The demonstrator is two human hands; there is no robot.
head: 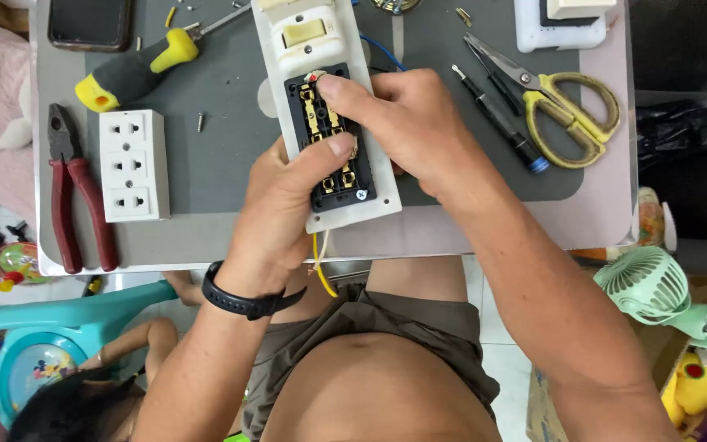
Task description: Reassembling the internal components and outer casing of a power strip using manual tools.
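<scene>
Socket plate [330, 123] sits above the table's [206, 233] near edge, gripped from below by my left hand [284, 209]. My right hand's [403, 123] fingertips pinch at the far contact; I keep the plate level.

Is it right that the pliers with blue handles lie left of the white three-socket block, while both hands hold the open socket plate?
Not quite. In the head view the pliers have red handles, not blue. They do lie left of the white three-socket block, and the left hand and right hand hold the open socket plate.
</scene>
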